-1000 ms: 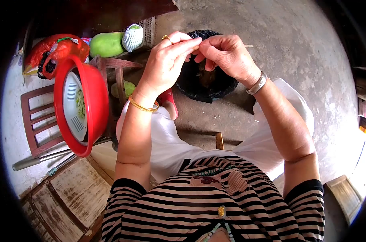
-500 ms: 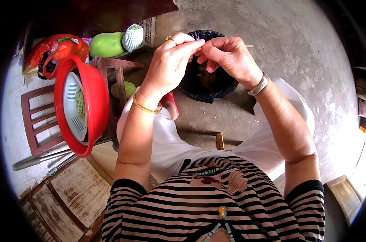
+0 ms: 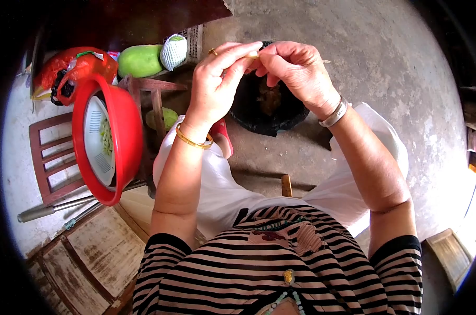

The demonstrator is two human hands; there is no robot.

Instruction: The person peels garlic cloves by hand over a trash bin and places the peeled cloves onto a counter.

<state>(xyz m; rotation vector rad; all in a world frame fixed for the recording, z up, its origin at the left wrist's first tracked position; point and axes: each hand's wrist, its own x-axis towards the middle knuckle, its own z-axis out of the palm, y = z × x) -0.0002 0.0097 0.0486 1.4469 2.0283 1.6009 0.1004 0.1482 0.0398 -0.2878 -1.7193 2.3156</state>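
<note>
Both hands meet above the black-lined bin (image 3: 290, 118): the left hand (image 3: 217, 86) and the right hand (image 3: 298, 71) pinch a small pale scrap (image 3: 253, 53) between thumb and fingertips, fingers closed on it, too small to say what it is. The scrap sits right over the bin's near rim, so whatever falls should land inside. To do the step well, I judge the pinch should stay at the very tips, with short pulls, and the hands kept over the bin. Left of the bin, well apart, a red basin (image 3: 123, 131) on a wooden chair (image 3: 49, 157) holds a white colander (image 3: 93, 139) with green pieces (image 3: 105, 137).
</note>
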